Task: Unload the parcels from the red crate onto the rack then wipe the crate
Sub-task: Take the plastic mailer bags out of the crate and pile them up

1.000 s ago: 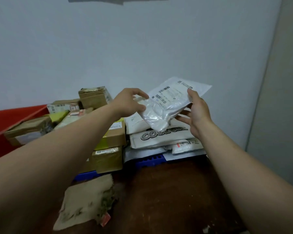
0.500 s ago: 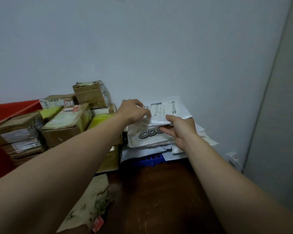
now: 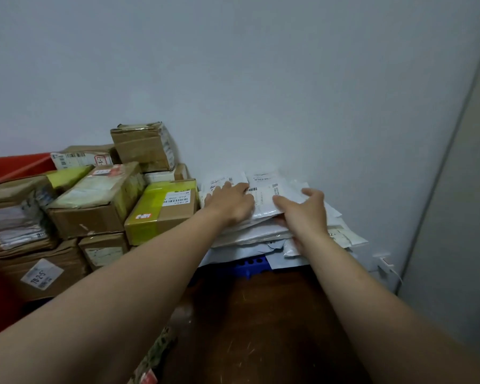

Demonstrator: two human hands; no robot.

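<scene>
White plastic mailer parcel [image 3: 265, 180], seemingly light, limp and slick, best pinched by an edge, lies on the stack of soft mailers [image 3: 250, 235] under the flat, open left grip [image 3: 230, 206] and just beside the wide, empty right grip [image 3: 308, 214], blue plastic rack [image 3: 250, 266] beneath, pale wall [image 3: 261, 79] beyond, taped cardboard boxes [image 3: 94, 200] leftward.

Head cam only, fwd/down, near parcels [image 3: 161, 209]

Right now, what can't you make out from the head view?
Head view:
- Crate: cut by the left edge, inside hidden by boxes.
- Rack: mostly buried under mailers.
- Top mailer label: too small to read.
- Right hand: its own back hides any contact with the mailer.
</scene>
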